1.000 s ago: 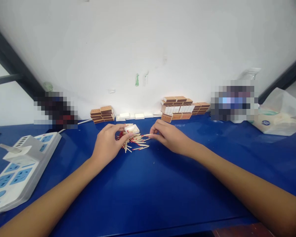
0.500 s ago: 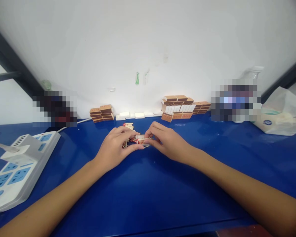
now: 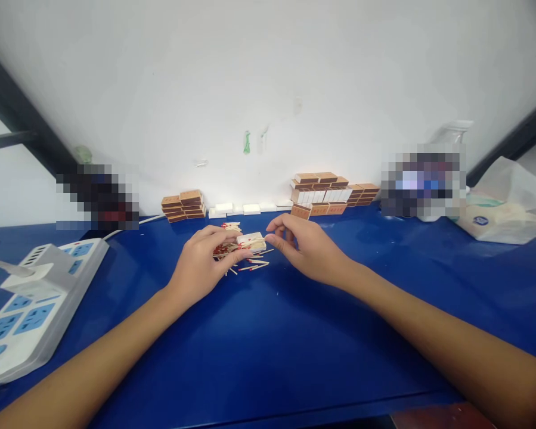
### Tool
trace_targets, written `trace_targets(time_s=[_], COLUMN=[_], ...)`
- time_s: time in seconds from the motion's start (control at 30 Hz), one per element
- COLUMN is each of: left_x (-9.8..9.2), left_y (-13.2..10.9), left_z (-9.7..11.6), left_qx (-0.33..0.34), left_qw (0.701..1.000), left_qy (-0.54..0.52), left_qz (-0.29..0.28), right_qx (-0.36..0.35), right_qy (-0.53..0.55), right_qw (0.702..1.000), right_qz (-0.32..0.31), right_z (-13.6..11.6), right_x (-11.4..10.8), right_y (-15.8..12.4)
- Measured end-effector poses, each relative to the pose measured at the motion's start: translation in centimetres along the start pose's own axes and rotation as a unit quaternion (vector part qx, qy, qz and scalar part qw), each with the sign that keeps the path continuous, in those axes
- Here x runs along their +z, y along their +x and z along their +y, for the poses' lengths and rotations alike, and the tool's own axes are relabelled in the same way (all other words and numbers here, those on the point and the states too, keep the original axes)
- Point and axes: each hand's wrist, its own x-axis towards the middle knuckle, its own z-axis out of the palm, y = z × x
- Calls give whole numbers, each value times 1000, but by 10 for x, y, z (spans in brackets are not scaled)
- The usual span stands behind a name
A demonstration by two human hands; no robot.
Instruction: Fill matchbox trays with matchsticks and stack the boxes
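I have the white matchbox tray [image 3: 252, 239] pinched in my left hand [image 3: 203, 256], loose matchsticks [image 3: 259, 261] around it, my right hand's [image 3: 304, 243] thumb and forefinger slightly parted beside its right end.

We reach in with both bare arms. Our left forearm [image 3: 115, 345] enters from seven o'clock and points toward two; our right forearm [image 3: 420, 322] enters from four and points toward ten. Both wrists lie nearly in line with them. We hold our left grip [image 3: 198, 259] with its back toward us, its fingers [image 3: 223, 234] reaching toward three o'clock and its thumb [image 3: 238, 258] opposed below, closed in a pinch. Our right grip [image 3: 310, 244] faces it, well apart, forefinger curling toward nine o'clock, thumb pointing toward ten, a slight gap parting their tips.
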Motion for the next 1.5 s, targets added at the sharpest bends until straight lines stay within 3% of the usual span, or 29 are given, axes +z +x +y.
trace_targets(time_s=[0.57, 0.77, 1.5], left_x=[0, 0, 3], left_y=[-1, -1, -4], left_z=[6, 9, 8], left_qx=[56, 76, 95], left_qw=[998, 997, 994], left_qy=[10, 0, -7], left_qz=[-15, -31, -45], right_qx=[-53, -114, -76], right_qy=[23, 45, 6], right_qw=[998, 992, 991], right_qz=[-8, -37, -110], right_z=[-5, -13, -19], right_x=[5, 3, 6], right_y=[-3, -6, -6])
